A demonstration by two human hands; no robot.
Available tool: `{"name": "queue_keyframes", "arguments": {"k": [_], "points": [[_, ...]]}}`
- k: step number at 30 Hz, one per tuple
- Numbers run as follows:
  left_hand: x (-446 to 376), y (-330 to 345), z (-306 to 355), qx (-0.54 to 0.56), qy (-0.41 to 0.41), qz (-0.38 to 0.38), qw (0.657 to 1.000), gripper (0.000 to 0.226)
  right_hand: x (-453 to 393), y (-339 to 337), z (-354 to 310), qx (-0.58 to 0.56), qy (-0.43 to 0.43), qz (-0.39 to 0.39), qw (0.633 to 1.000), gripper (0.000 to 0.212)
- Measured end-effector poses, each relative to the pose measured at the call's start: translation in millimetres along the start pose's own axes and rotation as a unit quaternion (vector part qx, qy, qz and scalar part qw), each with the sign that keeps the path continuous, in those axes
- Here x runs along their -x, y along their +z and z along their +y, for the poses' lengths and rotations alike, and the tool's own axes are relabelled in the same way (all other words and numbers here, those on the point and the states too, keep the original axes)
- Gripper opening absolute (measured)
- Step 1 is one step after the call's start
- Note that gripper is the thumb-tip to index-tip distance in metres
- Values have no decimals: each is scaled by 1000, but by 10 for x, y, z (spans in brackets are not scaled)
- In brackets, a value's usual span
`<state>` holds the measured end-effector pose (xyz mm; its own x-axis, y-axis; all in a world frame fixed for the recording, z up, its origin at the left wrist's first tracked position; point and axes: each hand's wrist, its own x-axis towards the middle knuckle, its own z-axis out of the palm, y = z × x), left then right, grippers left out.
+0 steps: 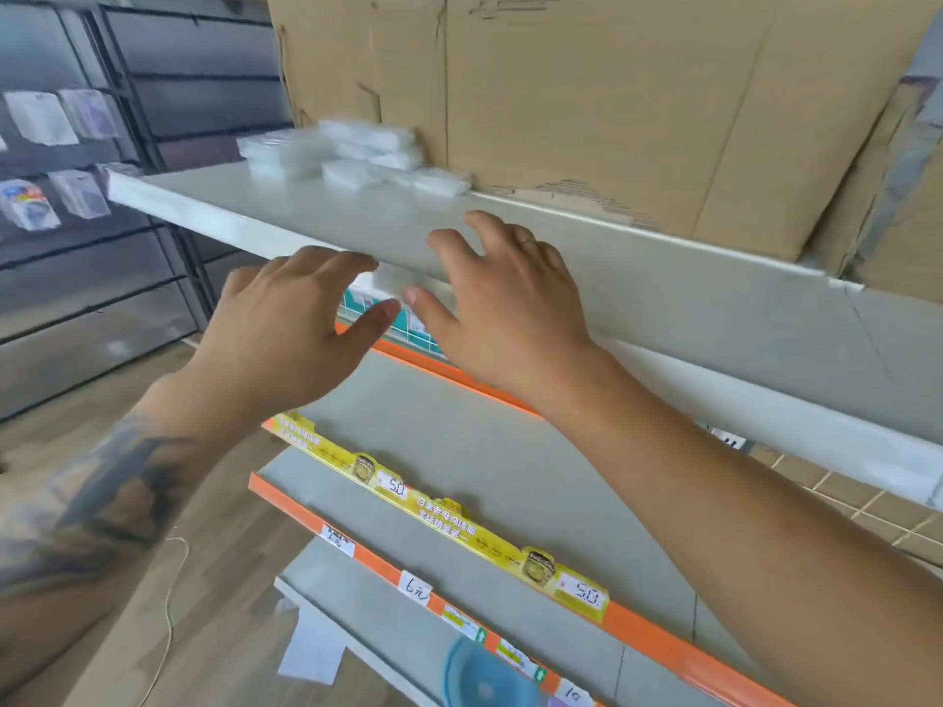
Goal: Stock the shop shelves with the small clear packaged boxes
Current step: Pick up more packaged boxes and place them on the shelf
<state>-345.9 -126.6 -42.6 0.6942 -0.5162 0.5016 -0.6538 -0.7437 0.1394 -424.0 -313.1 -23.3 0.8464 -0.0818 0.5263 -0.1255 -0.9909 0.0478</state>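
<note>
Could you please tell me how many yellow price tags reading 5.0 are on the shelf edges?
2: one price tag below the left hand, the other further right along the same strip. None looks hidden.

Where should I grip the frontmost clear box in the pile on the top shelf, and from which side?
Judging from its pose, take the frontmost clear box by its two short ends, coming from the open front of the top shelf. It lies flat and low, apart from the stacked boxes, and the cardboard carton blocks any approach from behind. Both the left hand and right hand are open and free.
</note>
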Motion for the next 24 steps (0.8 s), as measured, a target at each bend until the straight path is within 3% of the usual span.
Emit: {"name": "queue_keyframes", "arguments": {"k": [7,14,24], "points": [[-966,100,-720,5,39,-14,999,63,-870,215,-135,42,42,-25,998,58],[-2192,298,-1373,-15,97,-64,993,61,-1935,490,-157,35,115,-98,988,58],[-3586,800,-1647,-30,160,-112,980,64,-2810,1100,167,62,217,-210,951,64]]}}
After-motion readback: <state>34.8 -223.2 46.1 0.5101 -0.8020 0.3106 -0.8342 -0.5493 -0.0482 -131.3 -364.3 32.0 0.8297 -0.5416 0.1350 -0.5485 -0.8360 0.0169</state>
